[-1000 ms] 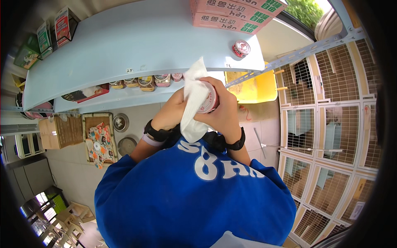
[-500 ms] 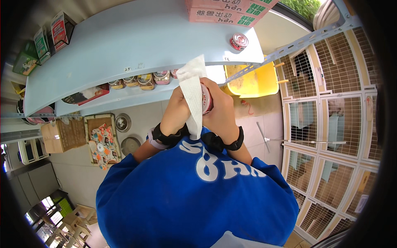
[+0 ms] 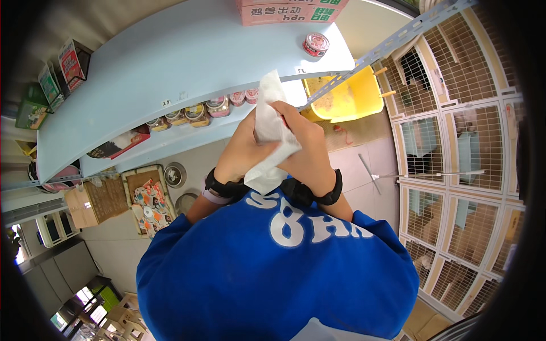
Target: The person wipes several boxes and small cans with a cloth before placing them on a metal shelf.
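Note:
My left hand [image 3: 242,149] is closed on a white paper towel [image 3: 270,113] in front of my chest. The towel stands up above the fingers and hangs down below them, with a fold across the middle. Close against it, my right hand [image 3: 310,141] is curled around a small red-and-pink can, now almost wholly hidden behind the towel and fingers. A similar small can [image 3: 315,45] stands on the pale blue shelf [image 3: 170,62], beyond my hands. Several jars with dark and pink contents [image 3: 197,115] line the lower shelf, left of the towel.
Pink cartons [image 3: 290,12] are stacked on the upper shelf. A yellow bin [image 3: 352,98] stands right of the shelves, and wire-fronted cages [image 3: 424,139] rise along the right. On the floor at left are a metal bowl [image 3: 175,175], a patterned cushion [image 3: 151,211] and a cardboard box [image 3: 79,206].
The towel has shifted across the can, covering the label that showed between my hands before. Its lower end now spreads wider beneath my fingers. The view has turned slightly.

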Demonstrator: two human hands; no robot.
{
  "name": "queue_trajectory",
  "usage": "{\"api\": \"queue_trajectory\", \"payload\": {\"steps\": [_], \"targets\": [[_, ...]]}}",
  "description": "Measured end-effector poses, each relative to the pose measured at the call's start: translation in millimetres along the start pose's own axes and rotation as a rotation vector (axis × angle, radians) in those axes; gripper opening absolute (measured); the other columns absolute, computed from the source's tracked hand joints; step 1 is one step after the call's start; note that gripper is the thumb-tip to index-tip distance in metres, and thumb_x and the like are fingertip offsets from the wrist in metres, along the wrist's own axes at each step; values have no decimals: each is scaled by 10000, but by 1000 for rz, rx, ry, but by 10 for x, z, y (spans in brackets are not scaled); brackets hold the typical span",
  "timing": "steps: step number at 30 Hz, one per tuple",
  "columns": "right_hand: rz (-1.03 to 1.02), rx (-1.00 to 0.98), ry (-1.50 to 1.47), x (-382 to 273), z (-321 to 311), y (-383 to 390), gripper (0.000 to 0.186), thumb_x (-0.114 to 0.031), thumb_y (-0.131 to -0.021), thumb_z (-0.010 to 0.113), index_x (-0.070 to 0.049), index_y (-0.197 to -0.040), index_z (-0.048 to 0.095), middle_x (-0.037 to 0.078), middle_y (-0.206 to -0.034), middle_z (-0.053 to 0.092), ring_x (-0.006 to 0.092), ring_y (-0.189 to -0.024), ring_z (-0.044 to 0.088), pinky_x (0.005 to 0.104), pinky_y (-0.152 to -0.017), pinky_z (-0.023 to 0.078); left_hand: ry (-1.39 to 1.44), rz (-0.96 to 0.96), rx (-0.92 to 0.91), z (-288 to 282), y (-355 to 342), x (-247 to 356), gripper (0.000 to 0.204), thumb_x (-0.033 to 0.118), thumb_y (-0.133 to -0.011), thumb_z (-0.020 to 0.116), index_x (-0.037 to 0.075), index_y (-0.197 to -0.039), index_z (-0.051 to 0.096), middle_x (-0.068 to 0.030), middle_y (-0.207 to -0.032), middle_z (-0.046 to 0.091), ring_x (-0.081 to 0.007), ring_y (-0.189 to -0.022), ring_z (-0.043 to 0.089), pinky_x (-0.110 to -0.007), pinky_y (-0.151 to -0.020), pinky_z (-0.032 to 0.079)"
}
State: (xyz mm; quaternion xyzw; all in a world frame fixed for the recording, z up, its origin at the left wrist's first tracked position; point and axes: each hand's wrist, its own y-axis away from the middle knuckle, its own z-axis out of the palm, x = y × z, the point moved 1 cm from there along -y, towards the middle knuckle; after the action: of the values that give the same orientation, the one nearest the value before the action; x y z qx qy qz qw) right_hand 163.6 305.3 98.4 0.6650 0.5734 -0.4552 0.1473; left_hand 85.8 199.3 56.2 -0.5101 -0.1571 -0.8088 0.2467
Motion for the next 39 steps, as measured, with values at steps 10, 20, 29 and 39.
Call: {"api": "queue_trajectory", "payload": {"steps": [10,20,29,39], "targets": [[-38,-55,59,-24,-25,-22,633,-69,-584,722,-68,-1166,476,179,-790,604,350,-731,613,363,-628,490,-48,39,-31,5,38,27,619,154,-718,719,-14,-1235,423,-71,-1107,546,-143,-1022,529,-285,-868,445],[-31,28,-55,45,73,-18,699,-172,-520,817,-63,-1137,506,168,-888,626,311,-769,637,324,-669,516,195,-133,323,-18,63,-73,352,159,-924,472,-37,-1216,456,-108,-1100,576,-150,-967,579,-281,-827,487],[41,9,-78,56,33,31,659,-171,-552,823,-49,-1130,533,130,-964,630,240,-832,645,295,-740,506,81,-64,-81,-79,42,-16,476,95,-830,627,-11,-1254,438,-76,-1153,549,-136,-1023,553,-271,-868,468],[-9,78,-70,140,117,54,672,-237,-552,823,-82,-1132,521,142,-889,640,291,-759,648,326,-666,522,177,-178,195,-83,19,-154,358,90,-865,579,-8,-1198,492,-74,-1100,577,-134,-954,585,-257,-840,477]]}}
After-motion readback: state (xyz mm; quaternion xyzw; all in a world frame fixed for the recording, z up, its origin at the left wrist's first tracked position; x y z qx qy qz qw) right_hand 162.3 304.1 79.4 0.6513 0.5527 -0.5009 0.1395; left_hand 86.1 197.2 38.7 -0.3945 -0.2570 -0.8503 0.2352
